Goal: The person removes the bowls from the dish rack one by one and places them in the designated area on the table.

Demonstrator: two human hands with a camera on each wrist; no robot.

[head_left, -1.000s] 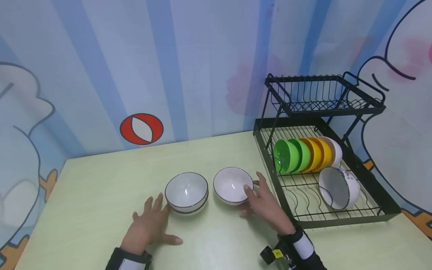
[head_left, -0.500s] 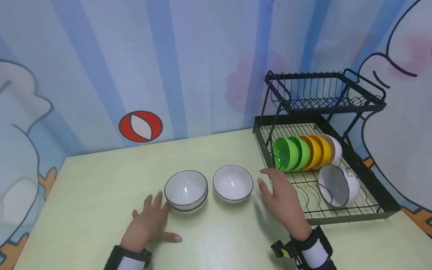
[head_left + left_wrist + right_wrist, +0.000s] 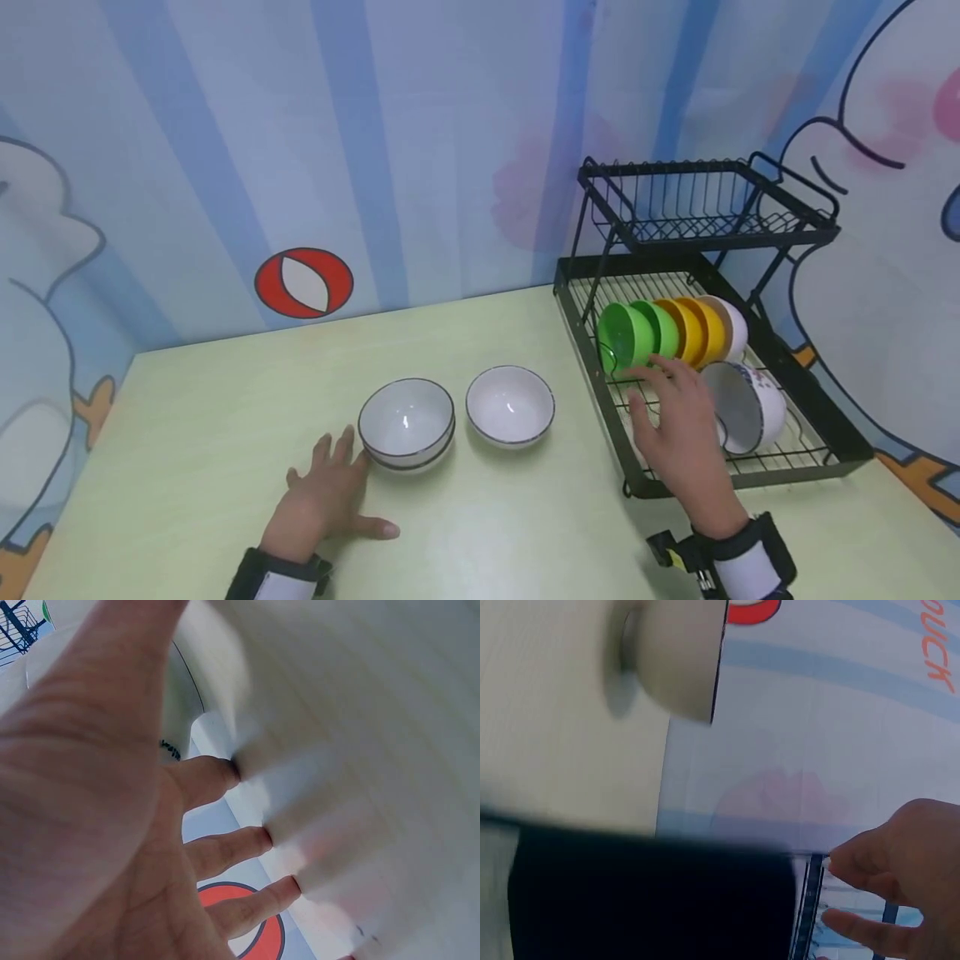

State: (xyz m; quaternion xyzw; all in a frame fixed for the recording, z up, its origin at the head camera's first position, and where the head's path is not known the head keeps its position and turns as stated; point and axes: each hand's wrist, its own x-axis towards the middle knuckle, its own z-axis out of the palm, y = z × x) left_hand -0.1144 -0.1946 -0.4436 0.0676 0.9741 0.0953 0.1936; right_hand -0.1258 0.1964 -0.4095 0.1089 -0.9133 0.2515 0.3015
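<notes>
My left hand (image 3: 326, 504) rests on the table with fingers spread, beside two stacked white bowls (image 3: 407, 421) with dark rims. In the left wrist view its fingertips touch the table surface. A single white bowl (image 3: 510, 404) stands upright just right of the stack. Over the front left of the black dish rack (image 3: 720, 479) hovers my right hand (image 3: 682, 433), fingers loosely bent and holding nothing. Nearest to it is a white patterned bowl (image 3: 761, 408) tilted on its side in the rack, partly hidden by the hand. The right wrist view shows one white bowl (image 3: 682, 660).
Behind that bowl, green bowls (image 3: 626, 337), yellow bowls (image 3: 684, 329) and a white bowl (image 3: 733, 325) stand on edge in a row. The rack's upper tier (image 3: 708, 237) overhangs the back. A printed curtain (image 3: 450, 150) closes off the table's far edge.
My right hand has let go of the single white bowl and moved right, over the dish rack. The bowl stays on the table. My left hand has hardly moved.
</notes>
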